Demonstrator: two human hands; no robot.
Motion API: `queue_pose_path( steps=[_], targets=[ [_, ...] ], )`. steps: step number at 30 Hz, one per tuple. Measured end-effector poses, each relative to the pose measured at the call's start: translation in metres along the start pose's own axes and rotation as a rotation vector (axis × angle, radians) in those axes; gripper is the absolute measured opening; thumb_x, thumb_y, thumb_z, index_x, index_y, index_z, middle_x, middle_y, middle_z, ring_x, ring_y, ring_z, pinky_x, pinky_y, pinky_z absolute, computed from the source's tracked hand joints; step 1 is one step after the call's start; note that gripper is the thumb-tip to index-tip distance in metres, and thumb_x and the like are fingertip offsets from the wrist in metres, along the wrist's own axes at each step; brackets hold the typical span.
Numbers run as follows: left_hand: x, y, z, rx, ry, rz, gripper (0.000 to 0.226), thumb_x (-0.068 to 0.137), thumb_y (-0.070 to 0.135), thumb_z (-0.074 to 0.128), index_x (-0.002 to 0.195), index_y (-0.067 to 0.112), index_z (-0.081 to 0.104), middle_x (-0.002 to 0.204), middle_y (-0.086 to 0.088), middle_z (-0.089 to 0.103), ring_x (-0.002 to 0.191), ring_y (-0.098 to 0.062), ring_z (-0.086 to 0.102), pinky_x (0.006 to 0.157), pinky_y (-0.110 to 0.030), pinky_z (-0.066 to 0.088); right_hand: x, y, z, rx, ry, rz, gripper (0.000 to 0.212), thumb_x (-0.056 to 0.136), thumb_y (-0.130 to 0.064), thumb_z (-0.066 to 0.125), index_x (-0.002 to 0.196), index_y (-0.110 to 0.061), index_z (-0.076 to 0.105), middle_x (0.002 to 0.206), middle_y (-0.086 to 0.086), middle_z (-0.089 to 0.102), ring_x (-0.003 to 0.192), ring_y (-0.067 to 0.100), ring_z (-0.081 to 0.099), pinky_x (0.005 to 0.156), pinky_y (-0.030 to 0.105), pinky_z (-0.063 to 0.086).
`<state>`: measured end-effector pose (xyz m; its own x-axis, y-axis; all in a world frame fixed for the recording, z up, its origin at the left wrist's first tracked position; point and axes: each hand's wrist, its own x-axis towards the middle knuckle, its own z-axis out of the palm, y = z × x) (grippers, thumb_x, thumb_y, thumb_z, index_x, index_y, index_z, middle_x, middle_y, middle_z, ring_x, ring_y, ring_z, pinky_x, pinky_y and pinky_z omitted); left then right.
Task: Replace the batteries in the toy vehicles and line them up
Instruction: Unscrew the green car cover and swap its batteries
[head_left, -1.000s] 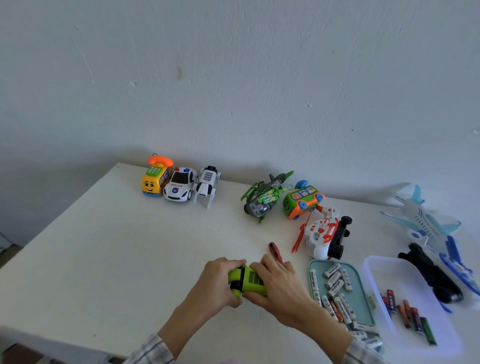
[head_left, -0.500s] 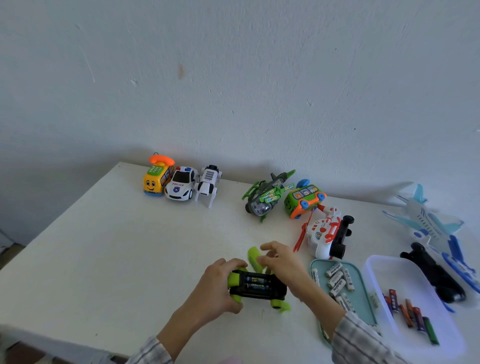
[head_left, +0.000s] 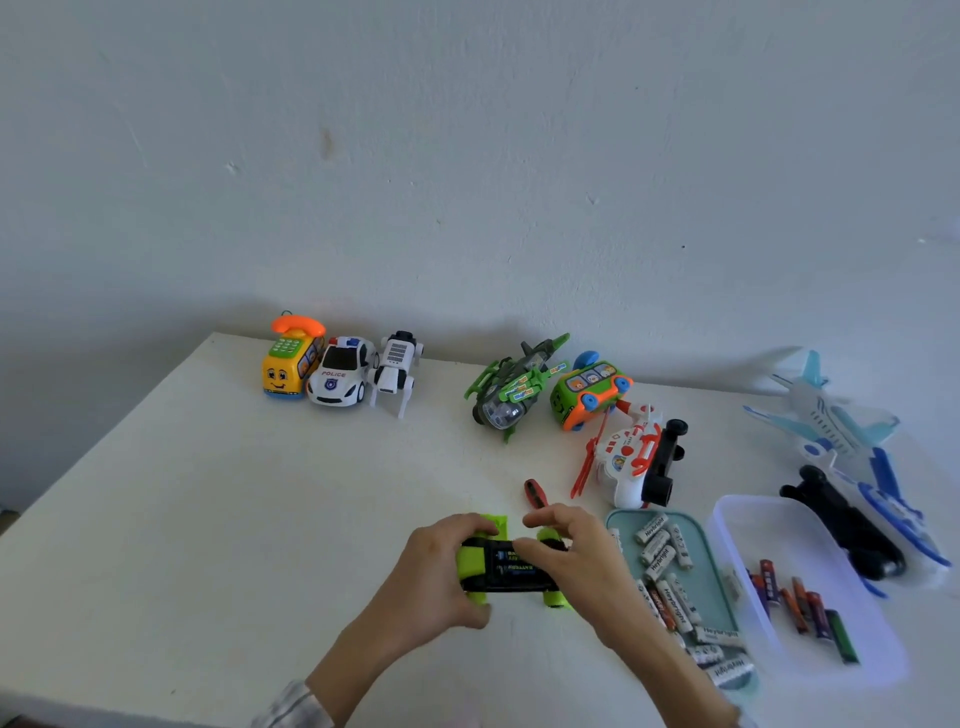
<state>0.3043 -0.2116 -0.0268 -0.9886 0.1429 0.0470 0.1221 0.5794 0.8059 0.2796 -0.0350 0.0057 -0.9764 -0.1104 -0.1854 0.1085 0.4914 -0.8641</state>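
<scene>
Between both hands, left hand (head_left: 441, 569) grips the upturned green car (head_left: 506, 569).

Left hand (head_left: 441, 566) gripping (curled) — right hand (head_left: 566, 551) fingers bent
</scene>
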Motion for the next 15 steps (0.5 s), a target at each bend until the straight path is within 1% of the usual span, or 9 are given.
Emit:
queue_pose_path(
  steps=[2,3,5,8,10,12,15],
  targets=[
    [0.004,0.008,0.002,0.012,0.017,0.069,0.068,0.052,0.007,0.079,0.115,0.024,0.061,0.101,0.02,0.059,0.094,0.006,0.056,0.073,-0.008,0.045,-0.004,-0.002,-0.005,0.041,0.017,0.008,0.022,0.079,-0.022,0.073,0.098,-0.024,0.063,0.102,0.002,0.057,0.082,0.018,0.062,0.056,0.025,0.054],
    [0.006,0.012,0.002,0.022,0.031,0.102,0.068,0.051,0.005,0.078,0.115,0.023,0.062,0.102,0.021,0.058,0.094,0.006,0.056,0.075,-0.008,0.045,-0.005,-0.003,-0.007,0.025,0.046,-0.004,0.023,0.077,-0.022,0.074,0.096,-0.026,0.063,0.101,0.002,0.058,0.081,0.018,0.062,0.057,0.026,0.055],
    [0.011,0.021,0.004,0.043,0.056,0.178,0.069,0.05,0.002,0.076,0.115,0.023,0.061,0.103,0.022,0.057,0.094,0.005,0.056,0.077,-0.007,0.043,-0.009,-0.005,-0.014,-0.01,0.12,-0.036,0.023,0.075,-0.023,0.075,0.094,-0.027,0.063,0.098,-0.002,0.059,0.079,0.013,0.061,0.059,0.022,0.053],
    [0.021,0.037,0.009,0.056,0.073,0.284,0.07,0.049,-0.002,0.073,0.115,0.02,0.061,0.102,0.024,0.056,0.092,0.007,0.055,0.077,-0.003,0.041,-0.016,-0.01,-0.029,-0.016,0.217,-0.084,0.021,0.075,-0.02,0.075,0.09,-0.025,0.063,0.095,-0.007,0.058,0.076,0.006,0.059,0.056,0.012,0.047],
    [0.027,0.045,0.012,0.065,0.076,0.319,0.068,0.05,-0.002,0.072,0.115,0.018,0.061,0.102,0.019,0.059,0.091,0.006,0.056,0.077,-0.003,0.04,-0.019,-0.012,-0.038,-0.021,0.262,-0.103,0.021,0.073,-0.02,0.076,0.09,-0.025,0.064,0.095,-0.009,0.057,0.078,0.004,0.058,0.058,0.008,0.045],
    [0.032,0.053,0.016,0.081,0.07,0.342,0.068,0.051,0.0,0.071,0.116,0.015,0.061,0.103,0.013,0.061,0.09,0.002,0.057,0.077,-0.004,0.041,-0.02,-0.01,-0.045,-0.024,0.308,-0.114,0.022,0.071,-0.021,0.077,0.087,-0.025,0.064,0.095,-0.009,0.057,0.078,0.002,0.058,0.061,0.008,0.044],
    [0.04,0.065,0.025,0.093,0.064,0.387,0.068,0.049,0.003,0.07,0.115,0.015,0.061,0.102,0.011,0.061,0.087,-0.002,0.057,0.075,-0.005,0.043,-0.021,-0.005,-0.056,-0.021,0.37,-0.135,0.022,0.066,-0.021,0.079,0.081,-0.026,0.063,0.093,-0.01,0.057,0.077,-0.002,0.056,0.064,0.008,0.043]
  ],
)
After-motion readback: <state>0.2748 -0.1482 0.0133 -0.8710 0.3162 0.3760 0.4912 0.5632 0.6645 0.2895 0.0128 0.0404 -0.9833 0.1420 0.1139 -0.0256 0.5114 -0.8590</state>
